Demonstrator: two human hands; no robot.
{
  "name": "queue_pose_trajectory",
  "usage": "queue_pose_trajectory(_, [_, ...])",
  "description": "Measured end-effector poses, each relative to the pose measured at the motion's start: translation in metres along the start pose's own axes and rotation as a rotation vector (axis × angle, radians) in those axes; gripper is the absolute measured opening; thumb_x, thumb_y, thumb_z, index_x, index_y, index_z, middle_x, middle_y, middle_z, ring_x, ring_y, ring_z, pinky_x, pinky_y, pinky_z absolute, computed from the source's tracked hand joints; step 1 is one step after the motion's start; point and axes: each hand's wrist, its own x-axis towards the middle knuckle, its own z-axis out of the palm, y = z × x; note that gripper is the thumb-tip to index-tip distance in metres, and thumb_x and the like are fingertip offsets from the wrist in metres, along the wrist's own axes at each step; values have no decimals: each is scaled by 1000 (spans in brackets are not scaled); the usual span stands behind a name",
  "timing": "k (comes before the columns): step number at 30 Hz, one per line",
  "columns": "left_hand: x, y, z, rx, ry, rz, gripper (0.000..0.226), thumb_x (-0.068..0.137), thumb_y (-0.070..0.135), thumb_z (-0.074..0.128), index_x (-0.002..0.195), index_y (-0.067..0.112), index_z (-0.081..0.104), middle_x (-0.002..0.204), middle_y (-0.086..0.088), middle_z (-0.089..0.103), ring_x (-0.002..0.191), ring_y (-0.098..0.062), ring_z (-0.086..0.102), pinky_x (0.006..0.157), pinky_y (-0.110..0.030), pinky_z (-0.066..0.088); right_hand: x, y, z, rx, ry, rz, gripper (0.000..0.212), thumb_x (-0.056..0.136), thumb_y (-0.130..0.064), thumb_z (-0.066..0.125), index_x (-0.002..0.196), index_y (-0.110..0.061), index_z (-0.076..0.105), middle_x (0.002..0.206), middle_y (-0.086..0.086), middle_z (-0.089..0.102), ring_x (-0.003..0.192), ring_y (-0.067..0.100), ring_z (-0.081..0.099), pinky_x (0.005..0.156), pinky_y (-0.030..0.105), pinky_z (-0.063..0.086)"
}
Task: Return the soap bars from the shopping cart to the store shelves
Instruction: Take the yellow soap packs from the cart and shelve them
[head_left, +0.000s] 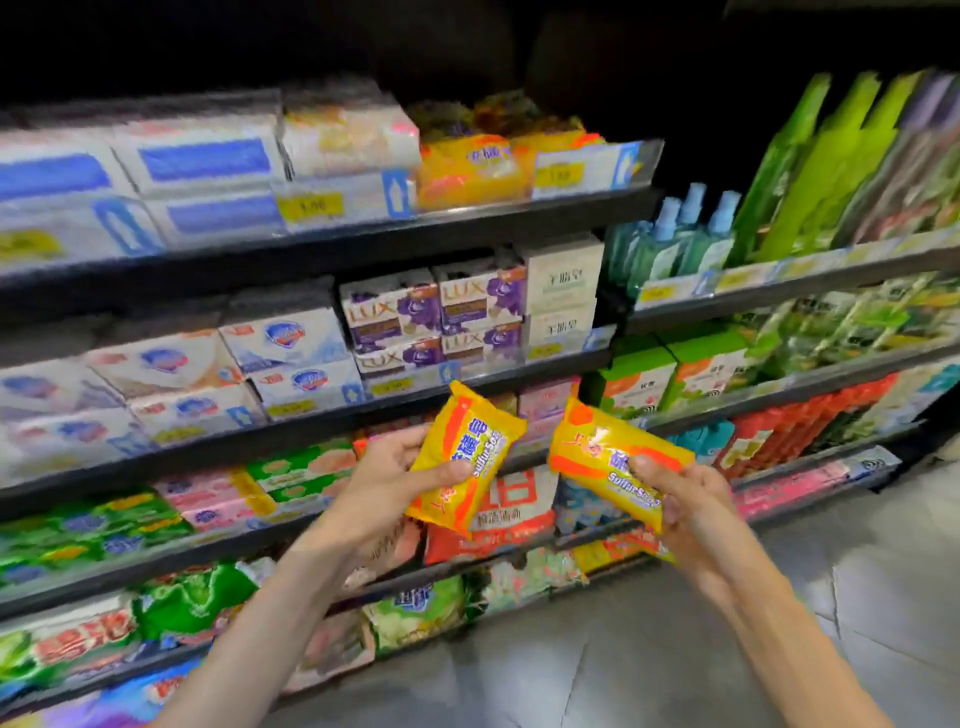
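left hand — grip pinches left soap bar | right hand — grip pinches right soap bar

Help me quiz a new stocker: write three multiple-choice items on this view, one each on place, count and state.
1. Where do the shelved yellow packs lie? A top shelf B bottom shelf C floor
2. How many soap bars are held? A one B two C four
3. The left hand is: A flat and empty B gripping a soap bar C resting on a shelf

Answers: 1 A, they lie on the highest visible shelf. 2 B, the left soap bar and the right soap bar in the right hand. 3 B, its fingers and thumb curl round the pack.
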Motion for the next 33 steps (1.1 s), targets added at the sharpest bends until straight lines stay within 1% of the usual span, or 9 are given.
queue_pose_trajectory(3, [9,43,5,48,27,98,49,53,19,83,97,10,65,80,-2,74,67,-10,69,56,-20,53,29,-40,12,-23,-122,-61,15,65,-3,76,70,-9,64,63,2,69,56,12,67,52,18,53])
queue_pose_trajectory(5, [13,67,11,65,43,157,57,42,28,80,94,13,65,81,-2,74,67,-11,69,57,-21,54,44,-65,18,-47,-185,-84,22,64,-2,76,81,-5,62,67,3,71,59,13,68,52,19,53])
queue_pose_trajectory(8, [18,105,22,131,62,264,56,43,30,78,94,13,65,81,-2,74,67,-10,68,57,-21,54,62,-104,26,-112,-291,-139,62,45,-24,90,97,-2,62,83,10,73,68,18,71,57,23,55])
queue_pose_trajectory(11, [22,146,29,267,87,354,47,53,27,82,95,15,65,81,1,74,67,-9,68,56,-19,52,78,-140,35,-163,-351,-218,81,26,-44,93,93,-7,65,86,8,74,71,19,71,59,24,56])
queue_pose_trajectory(15, [34,196,36,434,121,440,37,62,22,77,96,19,65,81,5,74,70,-7,69,60,-18,54,92,-185,53,-205,-408,-326,38,62,-22,72,96,-8,61,80,2,73,66,12,70,53,18,53])
queue_pose_trajectory(20, [61,245,37,729,125,511,22,64,33,72,83,26,64,72,15,71,66,2,64,59,-14,49,122,-221,71,-294,-393,-403,34,76,-13,67,108,-14,57,80,4,65,51,5,64,39,12,41])
queue_pose_trajectory(22, [79,258,31,840,144,508,18,71,35,76,82,28,64,73,13,70,68,-1,65,62,-20,50,140,-232,80,-338,-376,-419,30,80,-10,68,107,-16,56,82,5,64,52,6,64,40,15,45])
queue_pose_trajectory(27, [126,279,12,930,142,490,41,78,26,75,113,29,55,102,3,66,93,-12,65,77,-28,55,186,-241,94,-486,-381,-478,29,80,-5,69,99,-24,58,89,9,64,75,19,63,70,30,54])
queue_pose_trajectory(33, [173,296,-9,1050,86,485,44,83,16,70,124,21,52,110,2,63,100,-15,63,82,-26,51,233,-243,107,-450,-370,-441,18,83,-1,64,90,-17,63,82,2,63,63,7,61,51,14,50])
